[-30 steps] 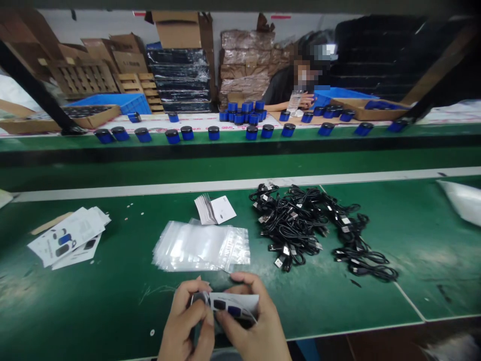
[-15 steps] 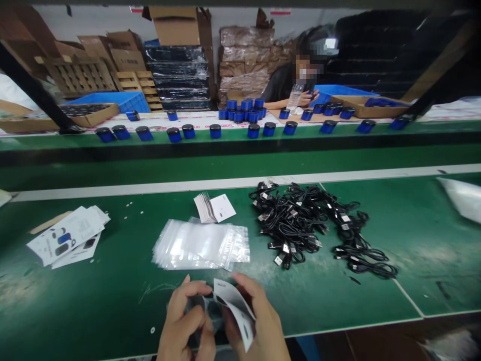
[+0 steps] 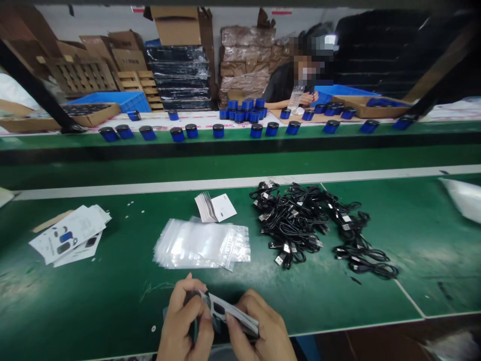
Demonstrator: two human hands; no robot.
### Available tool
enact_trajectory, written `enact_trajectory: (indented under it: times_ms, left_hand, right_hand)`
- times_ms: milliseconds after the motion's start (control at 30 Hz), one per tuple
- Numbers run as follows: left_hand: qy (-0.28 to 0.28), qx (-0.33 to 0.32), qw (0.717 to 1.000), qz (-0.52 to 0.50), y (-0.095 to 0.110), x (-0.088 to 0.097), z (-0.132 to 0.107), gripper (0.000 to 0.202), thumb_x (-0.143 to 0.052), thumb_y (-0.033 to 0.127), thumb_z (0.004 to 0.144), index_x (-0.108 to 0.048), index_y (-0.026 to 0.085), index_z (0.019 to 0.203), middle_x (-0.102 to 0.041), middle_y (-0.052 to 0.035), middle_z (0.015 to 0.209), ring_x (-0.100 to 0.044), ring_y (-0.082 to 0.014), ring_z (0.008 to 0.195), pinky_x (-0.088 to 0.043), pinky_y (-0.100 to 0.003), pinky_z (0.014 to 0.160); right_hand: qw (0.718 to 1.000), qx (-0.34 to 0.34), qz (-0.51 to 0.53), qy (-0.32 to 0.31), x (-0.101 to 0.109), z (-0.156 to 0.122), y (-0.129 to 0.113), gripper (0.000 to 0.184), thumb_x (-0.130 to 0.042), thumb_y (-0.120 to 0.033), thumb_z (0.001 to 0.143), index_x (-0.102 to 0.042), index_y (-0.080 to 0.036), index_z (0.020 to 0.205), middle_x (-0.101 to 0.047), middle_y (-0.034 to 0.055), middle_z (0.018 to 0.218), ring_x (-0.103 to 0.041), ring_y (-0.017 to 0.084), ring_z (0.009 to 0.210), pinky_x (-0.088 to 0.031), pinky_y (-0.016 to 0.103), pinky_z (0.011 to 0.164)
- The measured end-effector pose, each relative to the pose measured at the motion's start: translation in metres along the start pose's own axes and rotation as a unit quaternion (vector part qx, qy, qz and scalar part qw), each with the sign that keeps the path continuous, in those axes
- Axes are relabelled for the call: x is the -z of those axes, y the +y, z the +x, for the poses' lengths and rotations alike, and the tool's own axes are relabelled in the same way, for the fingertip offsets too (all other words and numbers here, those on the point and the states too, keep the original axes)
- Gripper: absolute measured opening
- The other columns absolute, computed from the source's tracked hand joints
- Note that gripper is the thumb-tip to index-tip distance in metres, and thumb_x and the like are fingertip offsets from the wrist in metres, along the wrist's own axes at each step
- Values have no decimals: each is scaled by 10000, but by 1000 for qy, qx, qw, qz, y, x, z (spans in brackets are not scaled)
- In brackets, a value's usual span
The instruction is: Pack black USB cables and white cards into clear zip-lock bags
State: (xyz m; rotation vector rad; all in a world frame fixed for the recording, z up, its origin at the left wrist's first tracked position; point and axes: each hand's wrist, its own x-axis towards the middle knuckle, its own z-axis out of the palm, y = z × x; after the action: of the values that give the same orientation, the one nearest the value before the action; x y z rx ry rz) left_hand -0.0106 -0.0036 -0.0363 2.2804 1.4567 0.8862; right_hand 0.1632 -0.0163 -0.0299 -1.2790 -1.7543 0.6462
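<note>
My left hand (image 3: 186, 323) is closed on the mouth of a clear plastic bag (image 3: 222, 352), which hangs low at the table's front edge, mostly hidden by my fingers. Between the thumb and fingers of my right hand (image 3: 270, 331) is a folded white leaflet (image 3: 240, 316) with dark printed shapes. Its left end meets the bag's opening at my left fingertips; how far inside it lies, I cannot tell. Just beyond my hands lies a fanned pile of clear zip bags (image 3: 195, 245). Behind that pile stands a row of folded leaflets (image 3: 224, 207).
Coiled black USB cables (image 3: 293, 220) are heaped to the right. Printed sheets (image 3: 69, 238) lie on the left, a white bag (image 3: 464, 200) at the far right. Blue jar-like items (image 3: 218, 131) line the raised shelf. Across it sits a person (image 3: 281, 82) near a clear bottle (image 3: 296, 96).
My right hand has tilted the leaflet flatter and brought its left end to the bag at my left fingers. The view has shifted slightly.
</note>
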Motion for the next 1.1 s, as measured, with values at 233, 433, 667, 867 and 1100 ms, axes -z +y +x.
enact_trajectory:
  times_ms: [233,433,667,867,1100]
  left_hand:
    - [64,80,992,-72,16,-6,1,249,-368,167,897,-447,234,670,-469,-10,1114,-561,-171,994,-314,-433,1105]
    - [60,42,995,-69,17,-9,0,248,-405,157,858,-483,226,633,-503,-43,1132,-557,-206,1036,-295,-470,1115]
    - [80,-75,993,39,18,-9,3,201,-467,27,740,-454,220,689,-473,-63,1163,-469,-248,1149,-182,-577,1119]
    - [53,-48,996,60,11,-11,1,167,-447,77,766,-490,218,687,-458,-97,1182,-435,-325,1181,-271,-693,1004]
    - [85,-90,986,112,12,-12,-1,167,-511,58,710,-510,210,640,-482,-83,1172,-430,-340,1185,-187,-706,1036]
  right_hand:
    - [996,48,11,76,-12,-6,3,149,-522,-76,782,-624,-186,777,-630,29,688,-614,132,572,-482,193,532]
    - [991,-53,117,-39,-6,-1,-1,138,-514,-88,712,-552,-214,670,-735,11,832,-691,123,634,-502,158,567]
    - [982,12,-146,-115,11,8,-3,157,-498,-81,625,-563,-208,691,-648,3,695,-646,164,537,-409,229,456]
    - [971,49,-182,-149,13,13,-5,196,-489,-42,576,-539,-212,659,-608,-15,653,-603,133,512,-327,225,432]
    - [967,36,-203,-148,15,13,-6,169,-514,-62,595,-528,-224,643,-609,-21,627,-595,145,472,-308,246,419]
